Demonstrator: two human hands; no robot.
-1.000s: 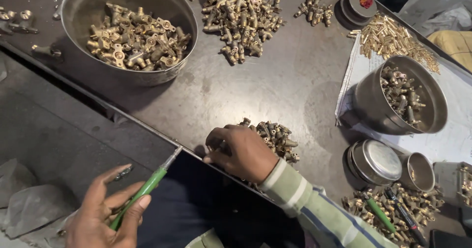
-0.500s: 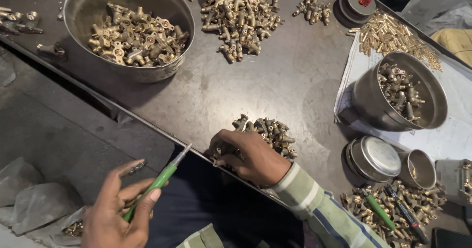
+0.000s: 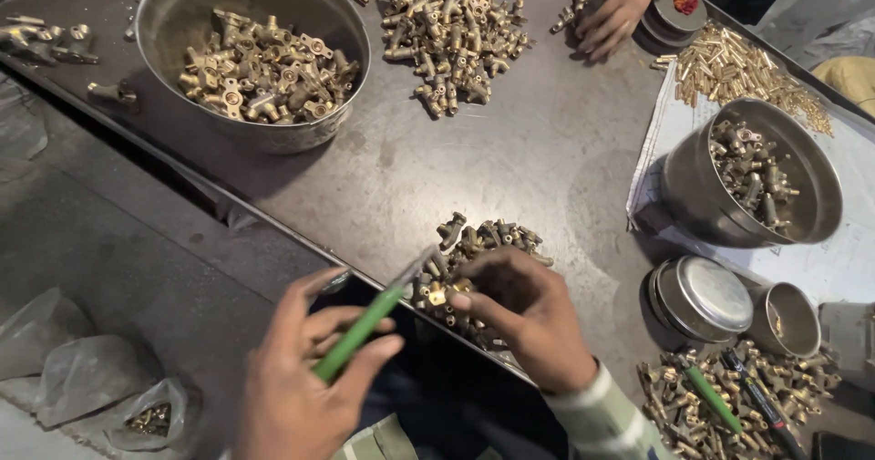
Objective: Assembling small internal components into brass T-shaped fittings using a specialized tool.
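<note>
At the near edge of a dark metal worktable [image 3: 510, 168], seen from the head camera, the person's right hand [image 3: 529, 319] rests on a small heap of brass valve fittings [image 3: 483, 246]. Its thumb and fingertips [image 3: 463, 301] pinch one small brass fitting [image 3: 439, 296] at the heap's near side. The left hand [image 3: 305, 378], below the table edge, grips a green-handled screwdriver [image 3: 360, 330] between thumb and curled fingers; its metal tip points up toward the pinched fitting, just beside it. Farther back stand a large steel bowl of brass fittings [image 3: 251, 54] and a big loose pile of brass parts [image 3: 451, 22]. Another person's hand [image 3: 615, 9] touches parts at the far edge.
</note>
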